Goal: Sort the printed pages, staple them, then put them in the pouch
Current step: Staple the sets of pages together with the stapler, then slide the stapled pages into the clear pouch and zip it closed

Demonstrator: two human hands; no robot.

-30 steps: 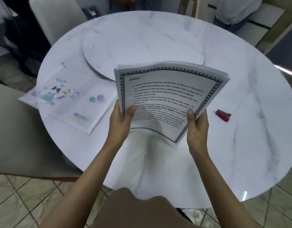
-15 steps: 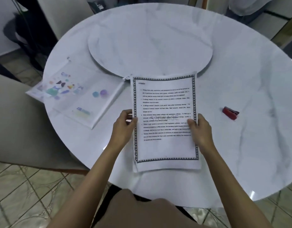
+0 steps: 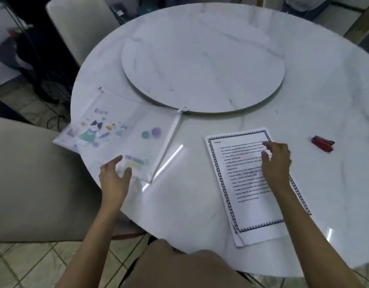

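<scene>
From the head camera I see my right hand (image 3: 276, 161) resting loosely, fingers spread, on the stack of printed pages (image 3: 256, 183) lying flat on the marble tabletop (image 3: 200, 194). My left hand (image 3: 115, 176) is open, fingertips touching the clear zip pouch (image 3: 121, 134) at the tabletop's left edge. The red stapler (image 3: 322, 143) lies beyond the pages, to their right.

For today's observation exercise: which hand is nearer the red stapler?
Right. The right hand rests on the pages, just left of the stapler; the left hand is far across at the pouch.
</scene>
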